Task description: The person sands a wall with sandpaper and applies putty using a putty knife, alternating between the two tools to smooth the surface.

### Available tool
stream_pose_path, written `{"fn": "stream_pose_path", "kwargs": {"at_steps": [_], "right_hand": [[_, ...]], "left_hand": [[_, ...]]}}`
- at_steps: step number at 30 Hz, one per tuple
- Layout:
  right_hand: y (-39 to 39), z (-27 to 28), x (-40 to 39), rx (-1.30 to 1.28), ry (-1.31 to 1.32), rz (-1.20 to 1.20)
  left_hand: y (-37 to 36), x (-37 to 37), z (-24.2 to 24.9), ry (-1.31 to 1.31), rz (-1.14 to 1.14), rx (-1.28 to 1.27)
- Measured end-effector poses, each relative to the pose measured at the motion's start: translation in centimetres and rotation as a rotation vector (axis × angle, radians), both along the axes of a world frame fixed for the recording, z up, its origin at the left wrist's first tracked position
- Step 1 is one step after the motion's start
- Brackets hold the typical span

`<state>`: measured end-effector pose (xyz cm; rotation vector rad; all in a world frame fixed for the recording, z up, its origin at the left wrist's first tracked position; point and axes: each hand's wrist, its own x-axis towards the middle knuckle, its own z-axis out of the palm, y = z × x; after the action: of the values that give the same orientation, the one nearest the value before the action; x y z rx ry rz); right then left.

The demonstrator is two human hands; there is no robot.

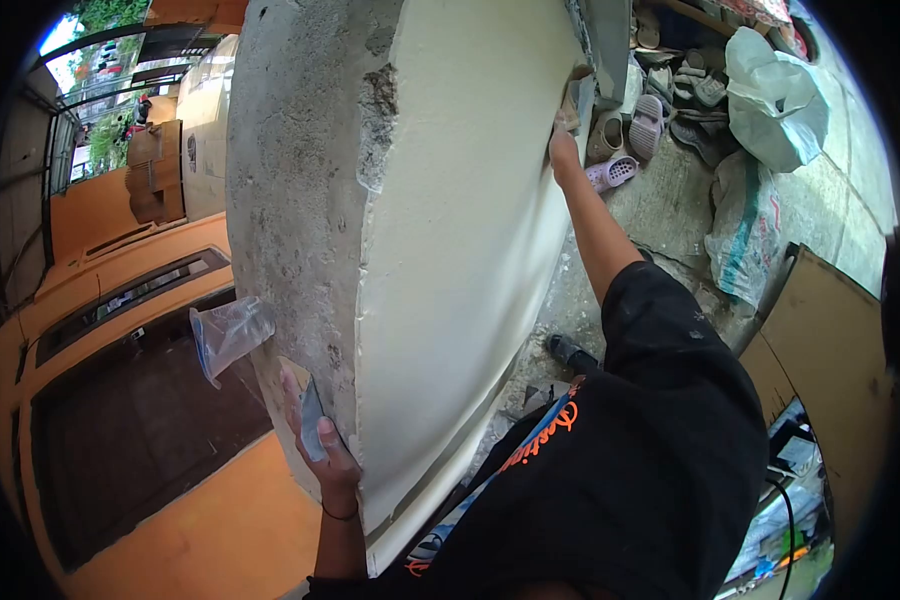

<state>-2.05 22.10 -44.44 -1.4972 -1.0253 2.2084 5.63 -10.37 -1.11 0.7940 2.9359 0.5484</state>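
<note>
My left hand (332, 462) presses what looks like a folded piece of sandpaper (312, 418), grey on one face and tan on the other, against the rough grey concrete face (295, 200). Its thumb lies over the sheet. Farther off, my right hand (564, 148) grips a similar tan-and-grey piece (573, 100) at the far edge of the smooth cream wall face (460, 230); its fingers are partly hidden. A chipped corner (378, 120) runs between the two faces. Beside my left hand, a clear plastic bag (235, 335) sticks out from the concrete edge.
Shoes and clogs (647, 125) lie on the ground by my right arm. A white plastic bag (778, 100), a woven sack (745, 225) and a brown board (820, 330) stand farther right. An orange wall (205, 535) with a dark opening (150, 430) is at left.
</note>
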Motion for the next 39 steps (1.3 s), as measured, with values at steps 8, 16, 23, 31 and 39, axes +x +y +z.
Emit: {"fn": "stream_pose_path", "kwargs": {"at_steps": [8,16,23,31,39], "right_hand": [[-23.4,10.5,13.3,-0.038,0.112,0.21],[-24.7,24.5,28.6,-0.439,0.896,-0.132],[-26.1,33.9,33.7,-0.288,1.182,-0.059],[-28.2,37.9,34.4,-0.327,1.367,0.023],[-29.4,39.2,32.2,-0.352,1.402,0.104]], "left_hand": [[-0.4,-0.2,0.2,0.13,-0.222,0.082],[-3.1,1.8,0.5,-0.052,-0.166,0.359],[-8.5,14.9,-0.7,-0.309,-0.182,1.035],[-13.0,17.9,-5.9,-1.319,0.148,1.509],[-15.6,17.5,-7.2,-1.444,0.107,1.627]]}}
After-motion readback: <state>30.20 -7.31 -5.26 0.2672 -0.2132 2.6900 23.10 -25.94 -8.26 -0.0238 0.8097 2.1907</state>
